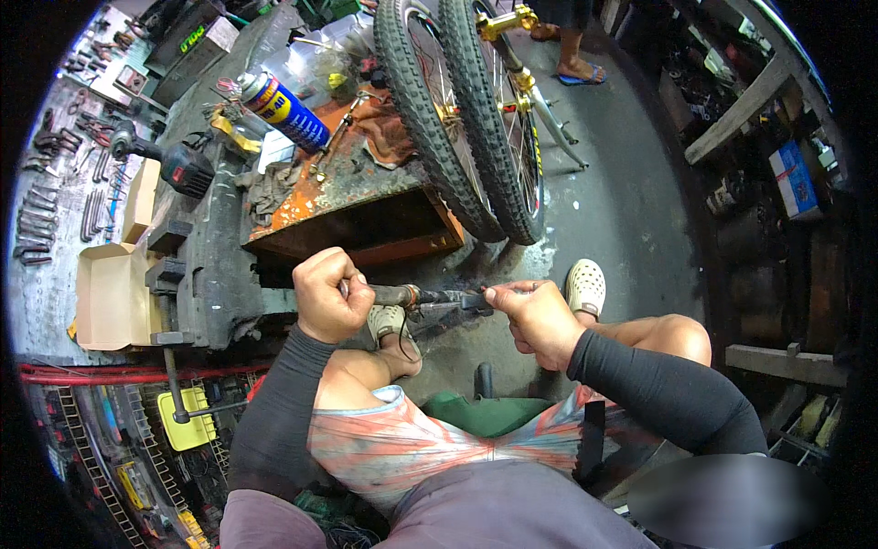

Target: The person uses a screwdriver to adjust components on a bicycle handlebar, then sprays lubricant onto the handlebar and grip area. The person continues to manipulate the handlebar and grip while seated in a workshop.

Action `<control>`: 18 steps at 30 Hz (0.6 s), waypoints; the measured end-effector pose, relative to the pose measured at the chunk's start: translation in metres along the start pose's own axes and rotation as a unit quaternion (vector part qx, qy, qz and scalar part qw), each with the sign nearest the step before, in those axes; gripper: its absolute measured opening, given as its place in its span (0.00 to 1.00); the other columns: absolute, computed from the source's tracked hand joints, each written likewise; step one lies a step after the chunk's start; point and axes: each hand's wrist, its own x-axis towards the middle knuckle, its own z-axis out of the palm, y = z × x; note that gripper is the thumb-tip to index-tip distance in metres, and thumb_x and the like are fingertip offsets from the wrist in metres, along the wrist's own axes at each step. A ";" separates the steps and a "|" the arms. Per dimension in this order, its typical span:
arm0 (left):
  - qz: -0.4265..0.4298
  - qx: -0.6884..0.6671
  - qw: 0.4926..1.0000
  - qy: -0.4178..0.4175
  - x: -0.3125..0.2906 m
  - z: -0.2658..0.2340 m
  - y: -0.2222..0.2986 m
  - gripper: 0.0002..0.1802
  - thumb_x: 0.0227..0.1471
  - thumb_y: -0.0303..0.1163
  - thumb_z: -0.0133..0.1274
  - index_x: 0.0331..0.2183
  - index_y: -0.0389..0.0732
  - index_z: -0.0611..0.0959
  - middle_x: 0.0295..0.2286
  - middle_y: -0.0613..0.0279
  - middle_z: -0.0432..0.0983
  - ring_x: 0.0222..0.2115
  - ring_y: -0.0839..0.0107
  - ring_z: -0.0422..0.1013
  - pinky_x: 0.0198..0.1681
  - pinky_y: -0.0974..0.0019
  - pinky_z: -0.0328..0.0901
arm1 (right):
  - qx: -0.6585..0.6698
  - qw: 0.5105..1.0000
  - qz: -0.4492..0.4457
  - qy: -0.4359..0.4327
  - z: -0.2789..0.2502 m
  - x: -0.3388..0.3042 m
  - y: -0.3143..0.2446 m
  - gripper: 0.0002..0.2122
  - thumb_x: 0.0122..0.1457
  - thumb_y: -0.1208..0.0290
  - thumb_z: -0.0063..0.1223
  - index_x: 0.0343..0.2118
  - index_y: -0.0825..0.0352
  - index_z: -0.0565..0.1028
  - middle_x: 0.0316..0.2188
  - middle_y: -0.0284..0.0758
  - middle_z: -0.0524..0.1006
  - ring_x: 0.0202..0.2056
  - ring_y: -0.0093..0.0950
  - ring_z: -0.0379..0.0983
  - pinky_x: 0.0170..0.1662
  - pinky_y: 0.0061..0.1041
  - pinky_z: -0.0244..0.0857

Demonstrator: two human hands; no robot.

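My left hand (331, 295) is closed in a fist around the left end of a dark, greasy metal tube (398, 295) with a brownish ring partway along. The tube lies level above my lap. At its right end is a flat grey piece (474, 300), which my right hand (538, 320) touches with thumb and forefinger pinched together. Something small shows at those fingertips, too small to name. A thin dark cord (405, 334) hangs below the tube. Two bicycle wheels (476, 128) with knobbly tyres stand just beyond my hands.
An orange, paint-worn box (366, 220) bears a blue spray can (283, 112) and a rag (382, 133). Left of it are a bench vise (169, 270), a cordless impact wrench (169, 165), and an open cardboard box (114, 297). Another person's sandalled foot (581, 71) is at the back.
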 end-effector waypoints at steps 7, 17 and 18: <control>-0.003 0.000 1.000 -0.017 0.003 -0.001 0.000 0.09 0.40 0.26 0.56 0.18 0.37 0.71 0.17 0.55 0.67 0.16 0.58 0.66 0.21 0.59 0.60 | -0.121 0.989 -0.083 0.017 -0.001 0.001 0.006 0.18 0.65 0.60 0.70 0.44 0.75 0.88 0.32 0.34 0.86 0.33 0.19 0.76 0.39 0.26 0.72; 0.004 -0.003 1.000 -0.019 0.006 0.002 -0.015 0.09 0.40 0.25 0.56 0.18 0.37 0.71 0.16 0.53 0.68 0.16 0.53 0.68 0.21 0.60 0.62 | -0.155 0.979 -0.134 0.014 0.001 0.008 -0.001 0.15 0.66 0.64 0.67 0.44 0.75 0.88 0.33 0.37 0.88 0.35 0.21 0.79 0.41 0.28 0.75; -0.003 0.017 1.000 -0.005 0.021 -0.002 -0.017 0.09 0.40 0.25 0.56 0.18 0.37 0.71 0.16 0.53 0.68 0.16 0.53 0.68 0.21 0.60 0.62 | -0.166 0.971 -0.171 0.010 -0.002 0.020 -0.015 0.14 0.67 0.65 0.67 0.43 0.75 0.88 0.32 0.36 0.88 0.34 0.21 0.79 0.40 0.28 0.75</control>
